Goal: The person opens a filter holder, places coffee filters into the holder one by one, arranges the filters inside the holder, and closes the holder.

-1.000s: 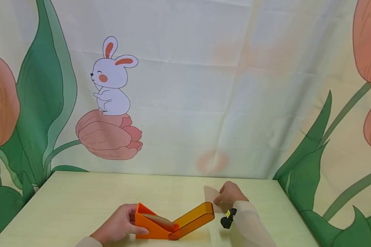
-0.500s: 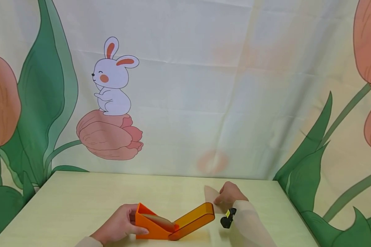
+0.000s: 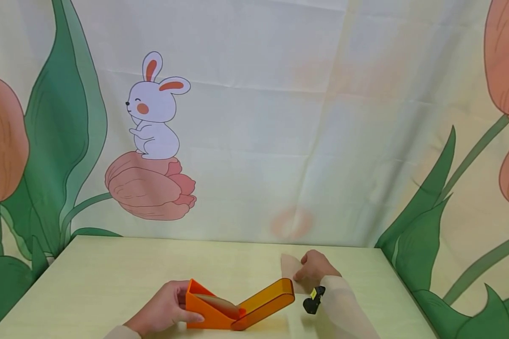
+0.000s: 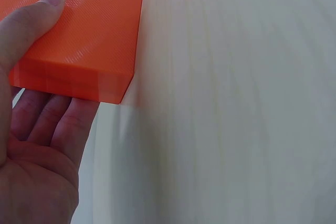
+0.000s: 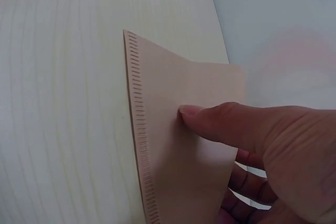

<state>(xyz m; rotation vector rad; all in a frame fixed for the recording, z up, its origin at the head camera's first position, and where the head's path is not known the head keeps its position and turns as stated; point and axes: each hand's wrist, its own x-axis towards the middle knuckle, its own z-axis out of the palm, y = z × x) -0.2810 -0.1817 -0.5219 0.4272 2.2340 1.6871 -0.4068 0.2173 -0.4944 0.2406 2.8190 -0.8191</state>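
Note:
My left hand (image 3: pixel 163 308) grips the closed end of an orange coffee filter holder (image 3: pixel 212 319) near the table's front, thumb on the near side and fingers behind. Its amber see-through lid (image 3: pixel 266 302) is swung open to the right. Light brown paper filters (image 3: pixel 220 303) lie inside the holder. To the right and farther back, my right hand (image 3: pixel 318 266) pinches a brown paper coffee filter (image 5: pixel 163 98). The thumb lies on the face of that filter; the other fingers are behind it. A crimped seam runs along one edge of the paper in the right wrist view.
A pale wood-grain table (image 3: pixel 131 263) lies beneath both hands. Behind its back edge hangs a curtain (image 3: pixel 254 141) printed with tulips and a rabbit. A small black device (image 3: pixel 314 300) with a yellow patch sits at my right wrist.

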